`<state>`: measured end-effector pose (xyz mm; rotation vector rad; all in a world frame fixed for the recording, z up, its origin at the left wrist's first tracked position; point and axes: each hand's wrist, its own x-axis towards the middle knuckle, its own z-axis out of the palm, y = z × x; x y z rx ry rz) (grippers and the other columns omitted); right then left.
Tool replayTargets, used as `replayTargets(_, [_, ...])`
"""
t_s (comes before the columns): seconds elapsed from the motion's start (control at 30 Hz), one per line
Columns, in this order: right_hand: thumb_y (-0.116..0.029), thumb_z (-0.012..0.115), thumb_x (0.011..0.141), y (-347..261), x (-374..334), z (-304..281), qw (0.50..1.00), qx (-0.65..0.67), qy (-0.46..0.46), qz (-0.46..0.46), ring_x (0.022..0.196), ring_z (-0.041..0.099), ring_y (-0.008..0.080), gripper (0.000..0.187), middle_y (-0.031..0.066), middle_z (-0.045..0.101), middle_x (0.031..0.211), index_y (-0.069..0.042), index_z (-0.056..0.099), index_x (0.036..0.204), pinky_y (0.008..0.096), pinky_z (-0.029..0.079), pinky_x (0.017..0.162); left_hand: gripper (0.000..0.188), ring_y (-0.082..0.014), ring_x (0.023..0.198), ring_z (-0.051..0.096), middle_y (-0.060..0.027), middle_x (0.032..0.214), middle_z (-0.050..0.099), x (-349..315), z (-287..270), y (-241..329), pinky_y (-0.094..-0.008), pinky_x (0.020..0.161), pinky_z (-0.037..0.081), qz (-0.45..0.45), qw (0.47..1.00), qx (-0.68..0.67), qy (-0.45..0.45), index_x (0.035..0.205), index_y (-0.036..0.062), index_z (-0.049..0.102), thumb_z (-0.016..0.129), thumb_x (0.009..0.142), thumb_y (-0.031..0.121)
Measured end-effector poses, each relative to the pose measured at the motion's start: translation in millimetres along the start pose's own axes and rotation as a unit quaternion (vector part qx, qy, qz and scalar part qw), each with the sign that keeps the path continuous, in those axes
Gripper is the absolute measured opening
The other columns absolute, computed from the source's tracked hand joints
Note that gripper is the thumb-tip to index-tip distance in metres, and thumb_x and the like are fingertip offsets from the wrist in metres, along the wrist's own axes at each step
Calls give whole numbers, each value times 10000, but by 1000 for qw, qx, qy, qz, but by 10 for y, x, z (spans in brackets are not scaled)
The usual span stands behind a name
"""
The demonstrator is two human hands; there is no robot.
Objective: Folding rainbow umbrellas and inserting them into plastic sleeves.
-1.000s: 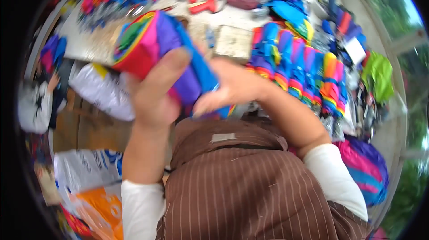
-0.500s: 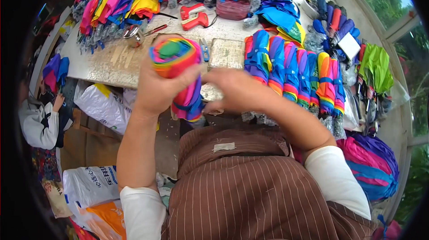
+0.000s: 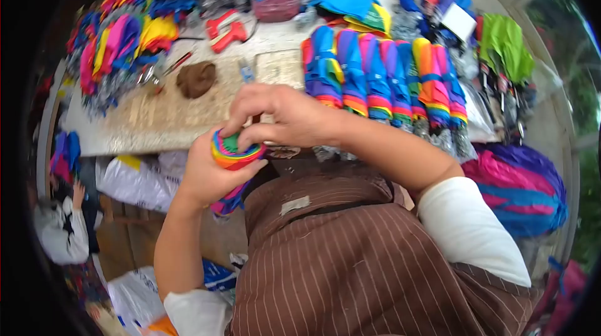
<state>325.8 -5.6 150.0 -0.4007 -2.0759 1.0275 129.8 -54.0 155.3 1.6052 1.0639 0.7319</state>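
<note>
A rolled rainbow umbrella (image 3: 235, 162) is wrapped in my left hand (image 3: 199, 178) just off the table's near edge. Its green-centred end faces up, and its striped lower part hangs below the hand. My right hand (image 3: 275, 113) reaches across from the right with bent fingers, gripping at the green centre of that end. The fingertips are partly hidden by the cloth folds. Close beyond the hands, a pair of blue-handled snips (image 3: 246, 72) and a brown bundle (image 3: 196, 79) lie on the table (image 3: 144, 122).
Several rolled rainbow umbrellas (image 3: 379, 79) stand in a row on the right. Loose multicoloured umbrellas (image 3: 119, 41) pile up at the far left. A red-and-white handheld tool (image 3: 226, 31) lies farther back. White bags (image 3: 141, 179) sit below the table; another person (image 3: 66, 229) is at the left.
My left hand has lowered the umbrella toward me, with its end turned up. My right hand has moved from beside it onto its top. The whole view has shifted, uncovering the brown bundle.
</note>
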Motion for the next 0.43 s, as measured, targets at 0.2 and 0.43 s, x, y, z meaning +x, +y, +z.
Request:
replayTargets(0.2, [-398,710,804,107,46,-189,975,215,57,28,1152,477,190,721,97,471,1271,-56,394,1354,337,393,988,332,-117,841,614,-55,938,638,306,47,404,-262,746,500,109,980,-88,139,1058,11,580,733,769,72])
replayTargets(0.43, [-244,706,786,-247,8,-600,984,-49,159,63,1227,484,274,951,252,393,1362,-103,71,1480,400,371,1037,421,-165,1053,542,-51,1119,583,1009,-15,550,-320,953,401,223,890,-388,90,1226,6,499,619,910,257])
